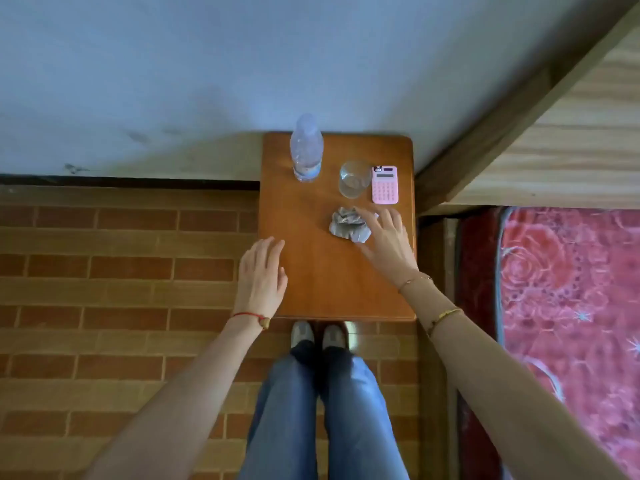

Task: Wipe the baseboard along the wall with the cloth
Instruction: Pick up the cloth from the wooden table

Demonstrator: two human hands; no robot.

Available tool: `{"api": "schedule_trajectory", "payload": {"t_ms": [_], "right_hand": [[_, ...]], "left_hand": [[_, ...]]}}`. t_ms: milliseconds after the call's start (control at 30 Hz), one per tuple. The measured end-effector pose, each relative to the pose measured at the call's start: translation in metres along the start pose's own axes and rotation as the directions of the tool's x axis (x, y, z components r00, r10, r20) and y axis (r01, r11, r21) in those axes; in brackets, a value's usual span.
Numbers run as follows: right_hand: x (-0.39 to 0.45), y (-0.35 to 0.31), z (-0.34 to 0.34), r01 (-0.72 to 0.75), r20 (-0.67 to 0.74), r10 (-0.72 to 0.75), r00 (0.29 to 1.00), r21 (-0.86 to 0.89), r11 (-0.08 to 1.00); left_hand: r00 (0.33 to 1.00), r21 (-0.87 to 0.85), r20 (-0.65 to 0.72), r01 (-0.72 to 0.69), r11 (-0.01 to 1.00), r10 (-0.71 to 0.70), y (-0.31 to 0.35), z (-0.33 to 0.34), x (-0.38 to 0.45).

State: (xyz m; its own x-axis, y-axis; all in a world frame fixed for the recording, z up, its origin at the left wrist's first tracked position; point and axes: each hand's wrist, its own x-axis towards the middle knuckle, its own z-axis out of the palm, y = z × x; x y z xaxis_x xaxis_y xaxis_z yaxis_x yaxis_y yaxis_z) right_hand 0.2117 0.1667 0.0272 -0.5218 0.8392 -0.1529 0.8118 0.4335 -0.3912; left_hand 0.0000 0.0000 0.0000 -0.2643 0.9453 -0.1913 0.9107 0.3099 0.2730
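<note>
You see: grey cloth (349, 225), pink calculator (384, 185), orange-brown tabletop (311, 271), brick-pattern floor (121, 258), black baseboard (131, 181), red floral bedcover (568, 271).

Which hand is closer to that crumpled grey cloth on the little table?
Right. The right hand reaches over the cloth's right edge; the left hand hovers apart at the table's left edge.

The cloth (349, 225) is a small grey rag, crumpled into a loose wad, lying on the wooden counter (311, 271) towards its right side, just in front of the glass (354, 179). The baseboard (128, 180) is a dark, narrow strip running along the foot of the pale blue wall (173, 81), where it meets the brick-patterned floor (104, 271), left of the counter.
</note>
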Motion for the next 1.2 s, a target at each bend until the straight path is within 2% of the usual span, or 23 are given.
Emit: {"api": "schedule_trajectory", "payload": {"t_ms": [167,267,467,600,767,933,1200], "right_hand": [[0.025,0.016,0.058,0.09,0.065,-0.087,0.994,-0.048,0.995],[0.031,0.025,0.082,0.11,0.022,-0.109,0.994,-0.068,0.992],[0.037,0.019,0.102,0.075,-0.148,-0.085,0.985,-0.075,0.994],[0.033,0.009,0.101,-0.002,-0.115,0.001,0.993,-0.014,1.0],[0.005,-0.021,0.072,-0.014,-0.036,0.017,0.999,0.09,0.996],[-0.027,-0.063,0.009,0.024,-0.059,-0.014,0.998,0.171,0.985],[-0.078,-0.131,-0.1,0.155,-0.107,-0.134,0.985,0.225,0.962]], "left_hand": [[0.997,0.023,0.018,0.069,0.997,-0.07,-0.012,0.064,0.009],[0.997,0.003,-0.037,0.063,0.998,-0.063,-0.019,0.091,0.007],[0.991,-0.024,-0.118,0.064,0.998,-0.067,-0.022,0.111,0.003],[0.993,-0.036,-0.108,0.047,0.998,-0.051,-0.025,0.107,0.005],[0.987,-0.179,-0.037,0.148,0.973,-0.157,-0.022,0.065,-0.004],[0.982,-0.256,-0.089,0.14,0.957,-0.167,-0.019,-0.01,-0.047],[0.938,-0.355,-0.139,0.251,0.901,-0.317,-0.008,-0.137,-0.133]]}}
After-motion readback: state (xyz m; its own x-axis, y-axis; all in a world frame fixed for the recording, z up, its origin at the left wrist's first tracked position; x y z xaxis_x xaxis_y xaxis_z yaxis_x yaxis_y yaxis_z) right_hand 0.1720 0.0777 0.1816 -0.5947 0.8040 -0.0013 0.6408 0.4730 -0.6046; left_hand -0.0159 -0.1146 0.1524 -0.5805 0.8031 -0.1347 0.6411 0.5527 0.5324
